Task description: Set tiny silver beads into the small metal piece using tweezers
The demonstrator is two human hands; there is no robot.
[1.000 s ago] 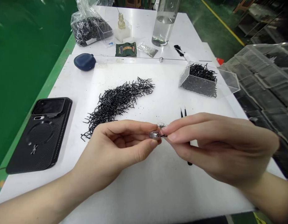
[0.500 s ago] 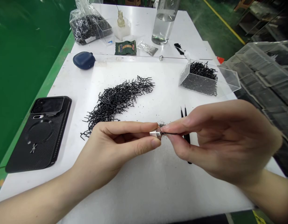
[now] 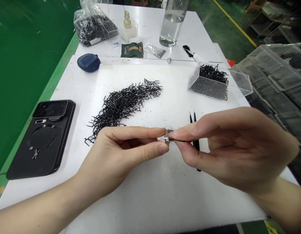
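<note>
A small metal bit is pinched by the left hand, between the tips of thumb and first finger, so the left grip is clamped on it. A thin black rod is pinched by the right hand, and that grip is clamped on the rod. The rod is lined up with the end of the metal bit between the two grips; whether it is pushed inside cannot be told.

By its look, the metal bit should be felt as light, hard and slippery, and it is best held by its sides. The rod looks thin and might be bent if pushed hard, so it is best taken close to the metal bit.

Black tweezers are laid on the tabletop under the right grip and are partly hidden by it. Dark crumbs are scattered just past both grips. A pile of bent black wires is spread beyond the left grip. More black bits are held in a clear box beyond the right grip. A phone is set well left of the left grip.
</note>
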